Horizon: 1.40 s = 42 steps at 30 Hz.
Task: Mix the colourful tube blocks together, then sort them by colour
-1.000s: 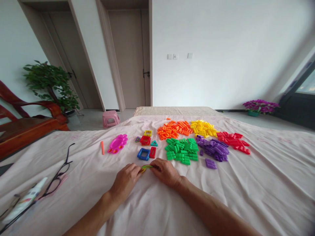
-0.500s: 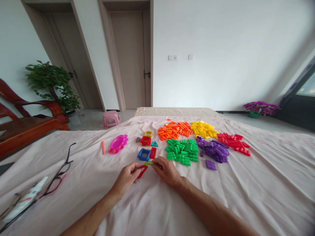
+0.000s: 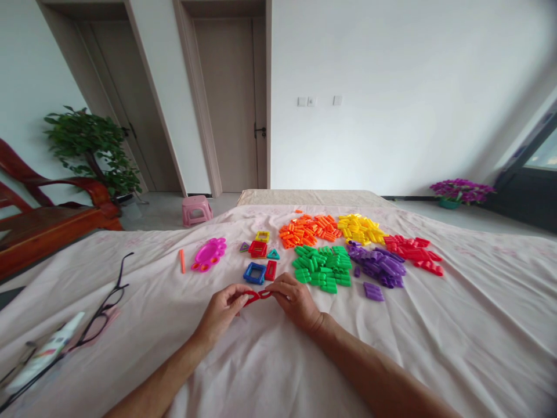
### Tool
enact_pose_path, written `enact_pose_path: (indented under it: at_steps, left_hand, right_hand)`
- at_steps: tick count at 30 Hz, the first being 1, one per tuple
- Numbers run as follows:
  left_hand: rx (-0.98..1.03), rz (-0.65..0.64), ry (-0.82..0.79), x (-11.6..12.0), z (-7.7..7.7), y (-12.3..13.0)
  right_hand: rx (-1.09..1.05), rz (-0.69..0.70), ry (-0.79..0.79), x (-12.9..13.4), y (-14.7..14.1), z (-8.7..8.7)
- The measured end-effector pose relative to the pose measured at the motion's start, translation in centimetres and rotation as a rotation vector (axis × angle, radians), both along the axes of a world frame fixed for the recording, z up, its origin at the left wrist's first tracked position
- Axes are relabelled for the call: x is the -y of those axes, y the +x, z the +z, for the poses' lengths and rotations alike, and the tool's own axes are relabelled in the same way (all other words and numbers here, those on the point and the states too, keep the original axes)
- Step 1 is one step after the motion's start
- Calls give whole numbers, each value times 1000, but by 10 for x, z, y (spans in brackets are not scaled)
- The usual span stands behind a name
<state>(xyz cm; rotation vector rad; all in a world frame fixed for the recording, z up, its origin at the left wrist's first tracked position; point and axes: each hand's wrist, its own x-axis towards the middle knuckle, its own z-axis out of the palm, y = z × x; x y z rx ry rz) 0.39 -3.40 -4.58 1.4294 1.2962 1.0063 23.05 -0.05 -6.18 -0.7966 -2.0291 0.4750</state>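
Pinching red pieces (image 3: 256, 297), both hands (image 3: 220, 310) (image 3: 298, 302) sit right of an illegibly labelled tube (image 3: 47, 353).

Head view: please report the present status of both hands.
Left hand: pinching red piece. Right hand: pinching another red piece, ends seemingly touching. Blue frame just beyond, not between hands.

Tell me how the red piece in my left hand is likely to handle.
The red piece is probably stiff: it shows no sag beyond the left hand. It should feel light, since it looks thin and open in the middle. Stood on edge, it might tip, being so thin.
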Motion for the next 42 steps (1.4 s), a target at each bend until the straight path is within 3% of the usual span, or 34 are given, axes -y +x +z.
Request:
enact_pose_path:
  at_steps: [7,13,17,23,27,35,39,42]
  left_hand:
    - [26,-105,-22,1,-7,9]
    - [91,-150,22,3,-9,14]
    - [99,-181,-68,4,-4,17]
    - [84,-113,-77,6,0,18]
    - [88,-75,-60,7,-2,19]
    - [-23,-32,11,8,-5,19]
    - [-127,11,122,9,-7,18]
    - [-168,-2,213,10,-6,19]
  right_hand:
    - [21,151,28,3,-3,6]
    - [-13,139,-67,7,-6,7]
    - [50,115,-173,8,-10,6]
    - [-38,7,-298,9,-14,3]
    - [-105,75,-312,13,-13,8]
    - [18,223,-282,18,-9,25]
    - [42,289,-317,20,-8,32]
    - [40,289,-331,20,-10,28]
